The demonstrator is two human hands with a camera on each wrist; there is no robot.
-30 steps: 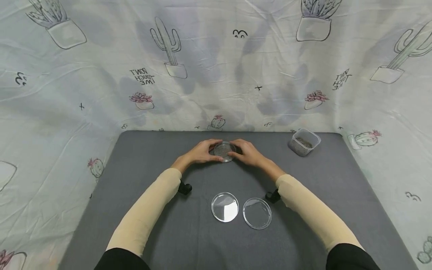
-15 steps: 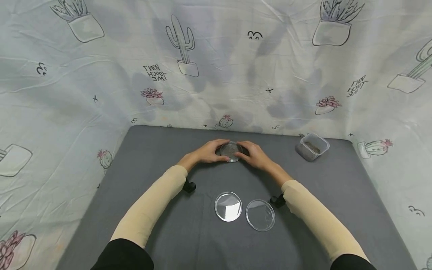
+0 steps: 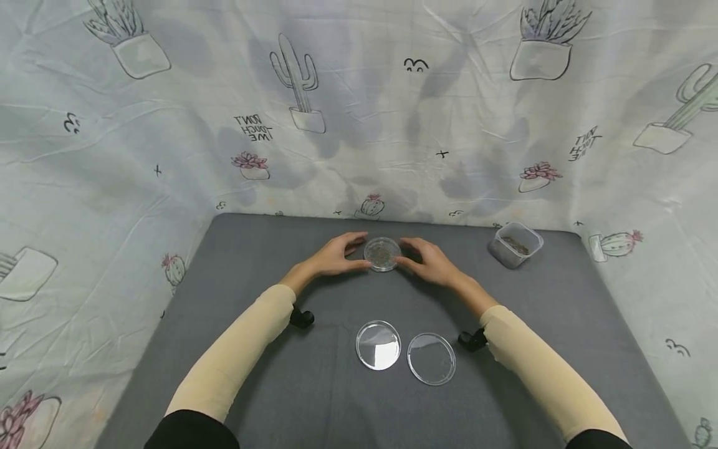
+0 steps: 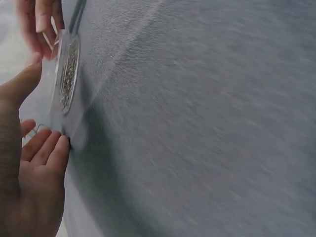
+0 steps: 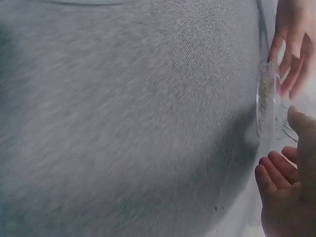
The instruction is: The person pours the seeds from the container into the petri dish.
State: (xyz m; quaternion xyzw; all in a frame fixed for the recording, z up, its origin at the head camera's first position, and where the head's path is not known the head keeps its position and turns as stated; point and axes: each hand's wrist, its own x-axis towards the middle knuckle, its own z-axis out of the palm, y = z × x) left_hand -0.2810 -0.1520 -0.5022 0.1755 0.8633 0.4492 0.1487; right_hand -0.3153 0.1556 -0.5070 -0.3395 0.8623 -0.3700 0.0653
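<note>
Both hands have loosened off the seed-filled dish [image 3: 382,254] near the table's [image 3: 269,386] far edge: left hand [image 3: 335,255] and right hand [image 3: 430,262] now flank it, fingers relaxed.

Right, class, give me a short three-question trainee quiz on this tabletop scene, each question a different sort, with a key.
1. True or false: the far round dish holds dark grains.
2. How many clear round dishes lie near the person? A one, B two, C four.
3. Fill in: the square tub sits at the table's far ____ corner.

Key: 1 true. 2 B, the left dish and the right dish. 3 right.
</note>
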